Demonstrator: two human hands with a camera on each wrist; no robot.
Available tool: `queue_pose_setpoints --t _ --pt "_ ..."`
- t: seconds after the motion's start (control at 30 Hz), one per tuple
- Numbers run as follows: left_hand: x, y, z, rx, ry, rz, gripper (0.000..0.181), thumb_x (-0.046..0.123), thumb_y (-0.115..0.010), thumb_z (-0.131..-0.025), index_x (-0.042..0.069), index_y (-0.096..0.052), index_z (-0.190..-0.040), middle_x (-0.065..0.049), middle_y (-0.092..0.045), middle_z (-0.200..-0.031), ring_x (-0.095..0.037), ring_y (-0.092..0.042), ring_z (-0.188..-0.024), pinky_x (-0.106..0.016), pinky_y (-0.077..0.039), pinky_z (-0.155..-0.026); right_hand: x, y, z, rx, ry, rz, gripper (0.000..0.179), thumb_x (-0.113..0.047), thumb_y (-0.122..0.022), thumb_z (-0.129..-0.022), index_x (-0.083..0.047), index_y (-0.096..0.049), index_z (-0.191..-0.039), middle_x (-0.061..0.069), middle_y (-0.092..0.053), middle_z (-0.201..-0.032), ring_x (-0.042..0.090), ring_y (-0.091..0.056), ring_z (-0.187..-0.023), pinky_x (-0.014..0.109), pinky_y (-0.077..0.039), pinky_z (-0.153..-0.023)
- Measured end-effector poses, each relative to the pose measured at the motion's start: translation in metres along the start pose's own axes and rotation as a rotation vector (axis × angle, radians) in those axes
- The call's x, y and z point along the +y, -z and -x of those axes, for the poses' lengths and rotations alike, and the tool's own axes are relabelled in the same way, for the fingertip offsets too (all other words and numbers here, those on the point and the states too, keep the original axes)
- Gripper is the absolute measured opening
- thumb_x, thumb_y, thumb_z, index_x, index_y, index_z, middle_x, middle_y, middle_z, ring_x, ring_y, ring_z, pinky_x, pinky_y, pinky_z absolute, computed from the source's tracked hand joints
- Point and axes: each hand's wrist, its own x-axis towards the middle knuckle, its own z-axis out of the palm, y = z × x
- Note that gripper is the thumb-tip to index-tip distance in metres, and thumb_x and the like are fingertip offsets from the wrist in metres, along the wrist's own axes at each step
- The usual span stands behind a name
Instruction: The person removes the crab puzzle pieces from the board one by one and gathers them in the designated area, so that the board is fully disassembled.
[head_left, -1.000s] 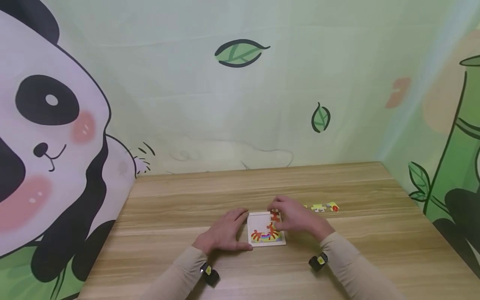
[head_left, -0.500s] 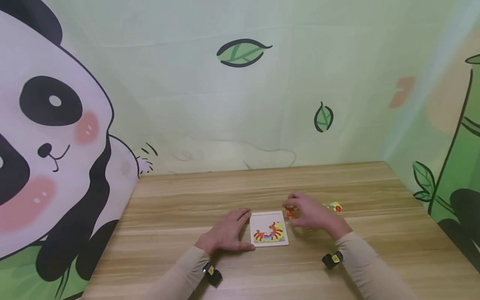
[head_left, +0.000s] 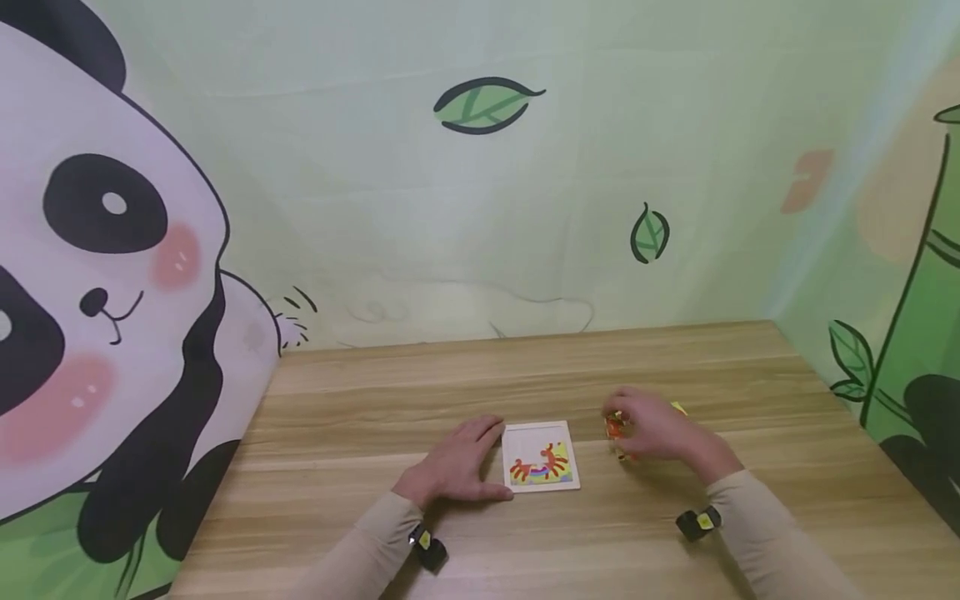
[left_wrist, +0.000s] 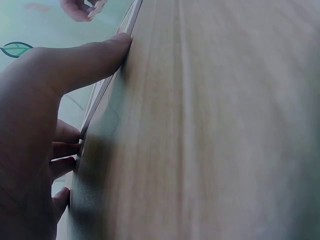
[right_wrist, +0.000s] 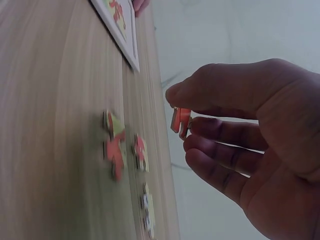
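Note:
My left hand (head_left: pixel 461 462) rests on the table with its thumb and fingertips touching the left side of a white square puzzle tray (head_left: pixel 521 440). Several joined pieces (head_left: pixel 542 468), red, yellow and rainbow-coloured, fill the tray's lower part; its upper left shows bare white. To the right of the tray, my right hand (head_left: pixel 660 423) pinches a red puzzle piece (right_wrist: pixel 182 121) between thumb and fingers, raised over the table. In the right wrist view, a red and yellow loose piece (right_wrist: pixel 115 150) lies below, with a smaller red piece (right_wrist: pixel 140 151) beside it.
More loose pieces (right_wrist: pixel 148 212) lie farther along the wooden table (head_left: pixel 360 375); a yellow piece (head_left: pixel 679 408) peeks out behind my right hand. Cloth walls (head_left: pixel 360 183) printed with a panda and leaves enclose the table's back and sides.
My right hand has lifted the red piece out of the tray's upper right and carried it rightward, over the loose pieces. My left hand has stayed at the tray's left side.

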Motion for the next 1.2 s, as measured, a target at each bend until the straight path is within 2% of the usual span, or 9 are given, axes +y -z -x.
queue_pose_setpoints --t 0.17,0.67,0.83,1.03,1.2 --pt "0.002 0.001 -0.001 -0.004 0.007 -0.002 0.106 0.075 -0.06 -0.076 0.005 -0.032 -0.151 -0.01 -0.032 -0.155 -0.026 -0.031 -0.143 -0.042 -0.026 -0.12 0.011 0.004 0.009 -0.009 0.0 -0.025 0.029 -0.011 -0.078 -0.074 -0.005 -0.067 -0.1 0.002 -0.061 -0.094 0.017 -0.06 -0.085 0.034 -0.054 -0.073" --pt "0.003 0.002 0.0 0.0 0.012 0.005 0.106 0.076 -0.059 -0.076 0.005 -0.033 -0.15 -0.01 -0.033 -0.155 -0.026 -0.032 -0.143 -0.042 -0.027 -0.12 0.026 0.004 0.025 -0.006 -0.016 -0.014 0.033 -0.003 -0.077 -0.069 -0.002 -0.068 -0.1 0.003 -0.061 -0.095 0.016 -0.057 -0.083 0.032 -0.053 -0.071" --pt "0.003 0.003 0.0 -0.008 0.016 0.013 0.105 0.075 -0.059 -0.076 0.006 -0.033 -0.151 -0.009 -0.033 -0.155 -0.026 -0.031 -0.143 -0.042 -0.027 -0.12 0.029 0.002 0.03 -0.021 -0.057 -0.006 0.035 -0.004 -0.078 -0.069 -0.001 -0.068 -0.103 0.0 -0.057 -0.091 0.015 -0.056 -0.082 0.03 -0.053 -0.07" --pt "0.001 0.001 -0.001 -0.012 0.018 0.01 0.105 0.075 -0.06 -0.077 0.006 -0.032 -0.151 -0.009 -0.032 -0.156 -0.026 -0.031 -0.144 -0.042 -0.026 -0.12 0.032 -0.001 0.034 -0.064 -0.111 -0.048 0.038 -0.003 -0.077 -0.068 -0.001 -0.066 -0.105 0.001 -0.055 -0.089 0.014 -0.052 -0.077 0.024 -0.048 -0.063" --pt "0.001 0.0 -0.001 -0.009 0.015 0.006 0.106 0.076 -0.06 -0.076 0.006 -0.032 -0.151 -0.009 -0.031 -0.156 -0.026 -0.031 -0.144 -0.042 -0.026 -0.12 0.035 -0.005 0.037 -0.061 -0.102 -0.043 0.034 -0.001 -0.076 -0.066 -0.004 -0.065 -0.099 0.0 -0.053 -0.087 0.012 -0.049 -0.074 0.022 -0.045 -0.061"
